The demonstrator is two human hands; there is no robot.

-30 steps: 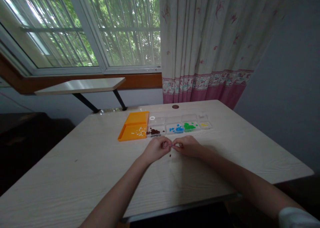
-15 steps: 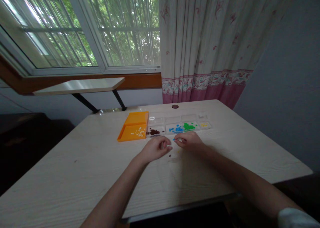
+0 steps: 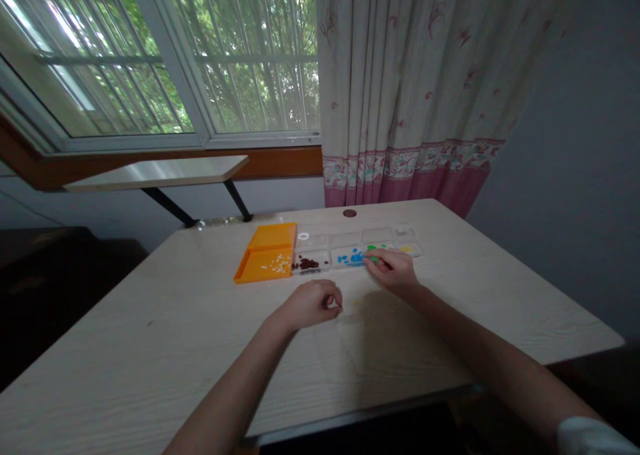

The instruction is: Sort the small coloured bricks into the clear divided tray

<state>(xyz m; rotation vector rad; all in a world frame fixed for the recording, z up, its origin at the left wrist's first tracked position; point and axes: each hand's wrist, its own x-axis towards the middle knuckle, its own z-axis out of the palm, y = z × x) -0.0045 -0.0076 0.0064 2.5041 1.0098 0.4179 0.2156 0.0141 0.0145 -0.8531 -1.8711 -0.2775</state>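
- Tabletop (image 3: 200, 348) of pale wood-grain board, carrying all the small things and running back towards the window and the floral curtain (image 3: 405, 108).
- White shelf board (image 3: 160, 172) on black legs, raised over the far left corner.
- Row of clear plastic boxes (image 3: 345, 240), their compartments side by side near the far edge.
- Flat orange plastic box (image 3: 273, 238), lying opened out at the left end of that row, with tiny white pieces (image 3: 277, 264) scattered in its near half.
- Left hand (image 3: 311, 305), in front of the boxes, thumb and forefinger brought together in a pinch on a tiny dark piece (image 3: 341, 305), whose shape is too small to tell.
- Right hand (image 3: 394, 268), over the blue and green compartments, fingers bunched at the blue; whether they grip anything I cannot tell.
- Small heaps in the clear row, left to right: dark brown (image 3: 307, 264), blue (image 3: 353, 257), green (image 3: 375, 248), partly behind the right hand, and yellow (image 3: 409, 248).
- Single yellow speck (image 3: 355, 302), on the tabletop just beside the left fingertips.
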